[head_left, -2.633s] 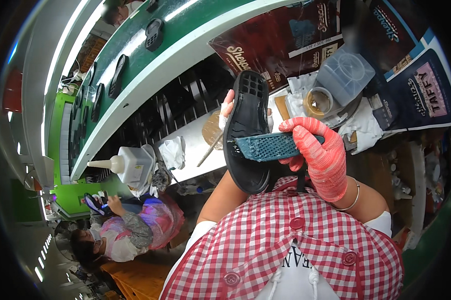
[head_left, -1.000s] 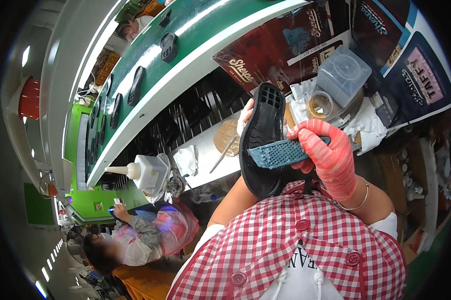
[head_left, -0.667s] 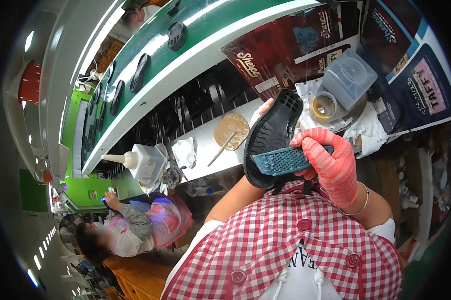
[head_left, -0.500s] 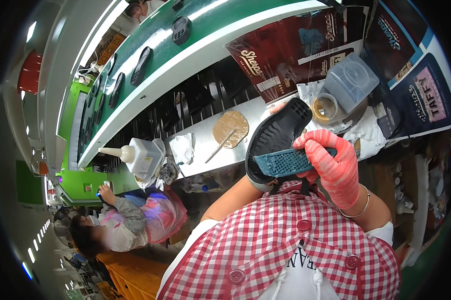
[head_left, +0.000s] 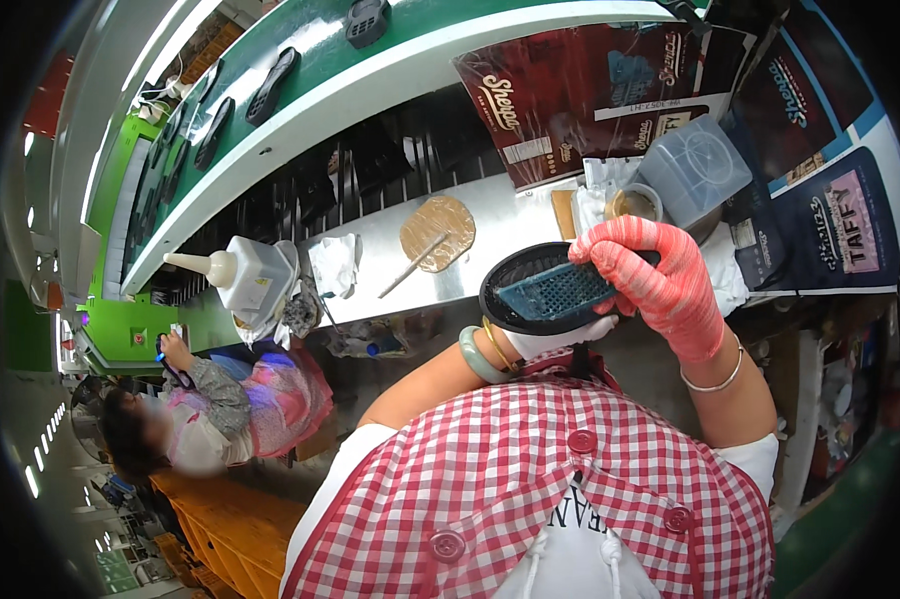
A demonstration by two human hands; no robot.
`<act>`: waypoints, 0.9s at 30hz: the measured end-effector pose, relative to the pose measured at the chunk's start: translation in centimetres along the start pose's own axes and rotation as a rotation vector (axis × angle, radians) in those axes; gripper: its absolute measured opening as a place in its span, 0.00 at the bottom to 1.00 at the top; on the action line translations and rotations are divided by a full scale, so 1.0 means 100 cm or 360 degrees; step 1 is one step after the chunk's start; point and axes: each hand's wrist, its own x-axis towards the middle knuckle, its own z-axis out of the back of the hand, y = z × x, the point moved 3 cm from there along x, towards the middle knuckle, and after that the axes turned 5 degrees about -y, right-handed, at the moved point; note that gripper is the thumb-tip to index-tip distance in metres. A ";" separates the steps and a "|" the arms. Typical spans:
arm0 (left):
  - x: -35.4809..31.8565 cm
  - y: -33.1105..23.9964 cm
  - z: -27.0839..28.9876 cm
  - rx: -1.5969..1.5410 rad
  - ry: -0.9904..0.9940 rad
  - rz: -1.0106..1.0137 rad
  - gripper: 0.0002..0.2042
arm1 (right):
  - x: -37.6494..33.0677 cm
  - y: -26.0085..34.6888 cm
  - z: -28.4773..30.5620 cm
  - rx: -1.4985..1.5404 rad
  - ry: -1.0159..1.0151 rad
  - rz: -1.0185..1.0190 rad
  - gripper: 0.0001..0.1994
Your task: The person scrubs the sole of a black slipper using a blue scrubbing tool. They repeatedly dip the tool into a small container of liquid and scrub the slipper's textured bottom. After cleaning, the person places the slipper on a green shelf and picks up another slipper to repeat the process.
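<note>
A black shoe sole with a raised rim lies across my left hand, which wears a white glove and grips it from below. My left fingers are mostly hidden under the sole. Over its hollow is a dark blue insole piece with a mesh-like pattern, one end inside the rim. My right hand, in a pink knitted glove, pinches the other end between thumb and fingers. That end of the sole is covered by the right hand.
Along the metal ledge are a white squeeze bottle, a tan disc with a stick on it, a tape roll and a clear plastic container. Beyond runs a green conveyor carrying soles. Another person sits to the left.
The sole has come down from its raised tilt and lies flatter. The blue insole piece, in my right hand, has moved with it and sits further inside the rim. The whole view has shifted slightly.
</note>
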 end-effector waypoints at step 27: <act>0.002 0.010 -0.003 -0.1574 0.0489 0.0743 0.35 | 0.018 -0.006 0.033 -0.0202 0.0247 -0.0286 0.09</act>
